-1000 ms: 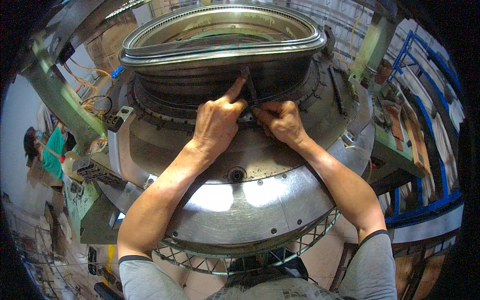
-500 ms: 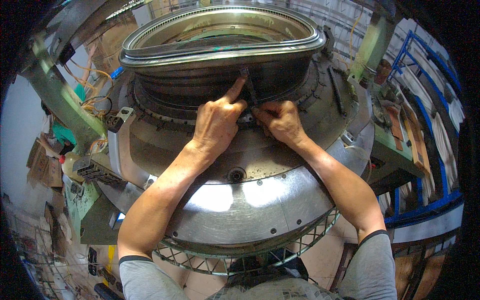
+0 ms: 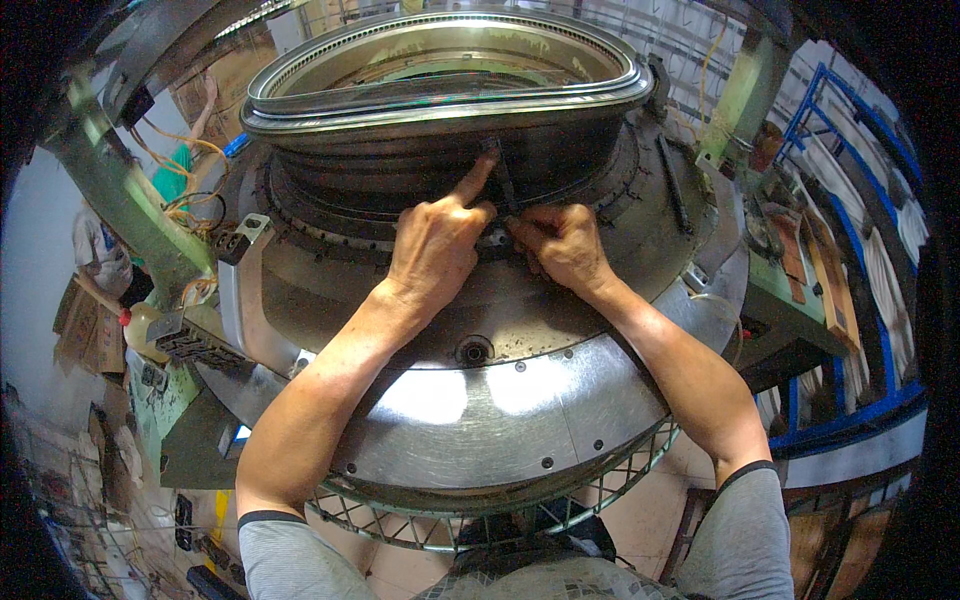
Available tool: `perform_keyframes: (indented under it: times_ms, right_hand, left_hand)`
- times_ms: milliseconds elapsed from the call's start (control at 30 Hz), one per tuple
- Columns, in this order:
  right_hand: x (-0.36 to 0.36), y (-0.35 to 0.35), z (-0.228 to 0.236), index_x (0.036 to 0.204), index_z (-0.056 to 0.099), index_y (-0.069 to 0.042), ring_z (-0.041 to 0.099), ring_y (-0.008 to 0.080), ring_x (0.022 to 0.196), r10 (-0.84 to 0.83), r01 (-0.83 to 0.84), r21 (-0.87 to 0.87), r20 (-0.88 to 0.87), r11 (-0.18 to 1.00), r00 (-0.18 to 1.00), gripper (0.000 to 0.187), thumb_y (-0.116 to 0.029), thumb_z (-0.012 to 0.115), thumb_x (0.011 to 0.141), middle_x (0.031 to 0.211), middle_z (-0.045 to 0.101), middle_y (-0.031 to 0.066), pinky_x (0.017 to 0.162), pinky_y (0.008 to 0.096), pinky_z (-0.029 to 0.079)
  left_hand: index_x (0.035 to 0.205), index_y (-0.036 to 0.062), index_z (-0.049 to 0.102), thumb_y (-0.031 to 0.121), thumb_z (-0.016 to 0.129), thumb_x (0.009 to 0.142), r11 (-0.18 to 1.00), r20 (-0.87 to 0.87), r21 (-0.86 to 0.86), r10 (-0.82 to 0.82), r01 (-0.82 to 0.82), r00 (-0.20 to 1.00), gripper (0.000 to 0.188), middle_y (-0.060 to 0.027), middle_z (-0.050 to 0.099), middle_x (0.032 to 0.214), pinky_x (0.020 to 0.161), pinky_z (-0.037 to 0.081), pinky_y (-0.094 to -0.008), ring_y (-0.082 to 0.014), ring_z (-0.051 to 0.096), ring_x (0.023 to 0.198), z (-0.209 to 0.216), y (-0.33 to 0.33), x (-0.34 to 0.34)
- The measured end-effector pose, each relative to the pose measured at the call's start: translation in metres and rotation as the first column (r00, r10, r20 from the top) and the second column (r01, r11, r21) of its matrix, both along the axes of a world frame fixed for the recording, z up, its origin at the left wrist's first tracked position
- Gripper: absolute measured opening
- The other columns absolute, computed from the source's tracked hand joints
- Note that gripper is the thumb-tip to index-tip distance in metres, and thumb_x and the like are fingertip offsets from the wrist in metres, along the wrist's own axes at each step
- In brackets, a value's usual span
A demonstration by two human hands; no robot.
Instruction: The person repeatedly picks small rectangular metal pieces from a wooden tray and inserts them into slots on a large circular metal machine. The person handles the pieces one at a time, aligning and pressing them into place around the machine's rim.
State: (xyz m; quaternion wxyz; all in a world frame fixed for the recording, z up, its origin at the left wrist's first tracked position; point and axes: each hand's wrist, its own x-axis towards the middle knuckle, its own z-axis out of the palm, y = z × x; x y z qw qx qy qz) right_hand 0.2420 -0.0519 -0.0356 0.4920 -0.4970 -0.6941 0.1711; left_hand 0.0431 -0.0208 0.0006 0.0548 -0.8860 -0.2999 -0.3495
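Observation:
A wide round metal machine bed (image 3: 470, 400) fills the space before me, with a dark grooved cylinder (image 3: 400, 175) rising from it. My left hand (image 3: 432, 245) has its index finger stretched up, the tip against a small dark piece on the cylinder wall. Its other fingers are curled below. Close on the right, my right hand (image 3: 565, 245) pinches the lower end of a narrow dark metal strip (image 3: 506, 180) that stands upright along the wall. Both hands are at the cylinder's foot; what lies under the fingertips is hidden.
A polished ring rim (image 3: 440, 112) tops the cylinder. A dark rod (image 3: 672, 185) lies on the bed at right. Green posts (image 3: 130, 190) and a blue rack with white cloth (image 3: 860, 230) flank the machine. Another person (image 3: 105, 255) is at far left, beside cardboard.
My hands stay in nearly the same place, with only a very slight shift. At far left, the other person has moved and more of a light shirt shows.

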Motion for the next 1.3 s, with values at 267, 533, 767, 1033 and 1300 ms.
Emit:
perform_keyframes:
  times_ms: [267,533,767,1033,1300]
  right_hand:
    - [0.000,0.001,-0.001,0.072,0.070,-0.001,0.054,0.0092,0.048,-0.010,0.009,0.024,0.034,1.000,0.999,0.025,-0.014,0.068,0.094,0.055,0.060,0.0021,0.044,0.0283,0.041]
    - [0.002,0.002,0.001,0.088,0.076,-0.003,0.065,0.0186,0.062,-0.054,0.057,-0.102,0.031,0.993,0.998,0.016,-0.018,0.068,0.087,0.076,0.072,0.0191,0.061,0.0379,0.052]
    - [-0.008,-0.001,0.003,0.081,0.074,-0.002,0.069,0.0337,0.066,-0.120,0.117,0.029,0.143,0.993,0.982,0.015,-0.016,0.068,0.083,0.077,0.070,0.0224,0.062,0.0431,0.053]
    - [-0.028,-0.021,-0.005,0.077,0.068,0.007,0.064,0.0263,0.055,-0.153,0.169,-0.054,0.231,0.984,0.961,0.017,-0.009,0.062,0.075,0.067,0.062,0.0273,0.056,0.0398,0.049]
    - [-0.029,0.013,-0.009,0.085,0.075,0.000,0.072,0.0335,0.068,-0.285,0.255,0.199,0.143,0.946,0.948,0.013,-0.009,0.067,0.079,0.077,0.069,0.0240,0.067,0.0421,0.054]
  left_hand:
    - [0.085,0.0044,0.074,-0.008,0.059,0.066,1.000,0.018,0.015,-0.014,0.014,1.000,0.028,-0.0159,0.054,0.145,0.075,0.061,-0.0413,-0.0379,0.073,0.089,-0.001,0.001,0.001]
    - [0.087,0.0045,0.075,-0.008,0.059,0.066,1.000,0.003,0.020,-0.013,0.013,1.000,0.029,-0.0181,0.053,0.144,0.074,0.061,-0.0412,-0.0386,0.072,0.088,0.000,0.000,0.000]
    - [0.107,0.0051,0.070,-0.004,0.062,0.073,0.993,-0.116,0.120,0.002,0.012,0.993,0.036,-0.0229,0.064,0.122,0.064,0.062,-0.0424,-0.0361,0.073,0.073,0.010,0.004,-0.003]
    - [0.116,0.0025,0.070,0.003,0.061,0.081,0.990,-0.394,0.091,0.135,-0.107,0.909,0.036,-0.0194,0.069,0.071,0.058,0.060,-0.0421,-0.0333,0.072,0.068,0.014,-0.004,-0.007]
    - [0.094,0.0030,0.076,0.003,0.063,0.080,0.969,-0.243,0.226,0.153,-0.097,0.958,0.020,-0.0186,0.070,0.075,0.062,0.060,-0.0410,-0.0339,0.073,0.073,0.025,0.006,-0.012]
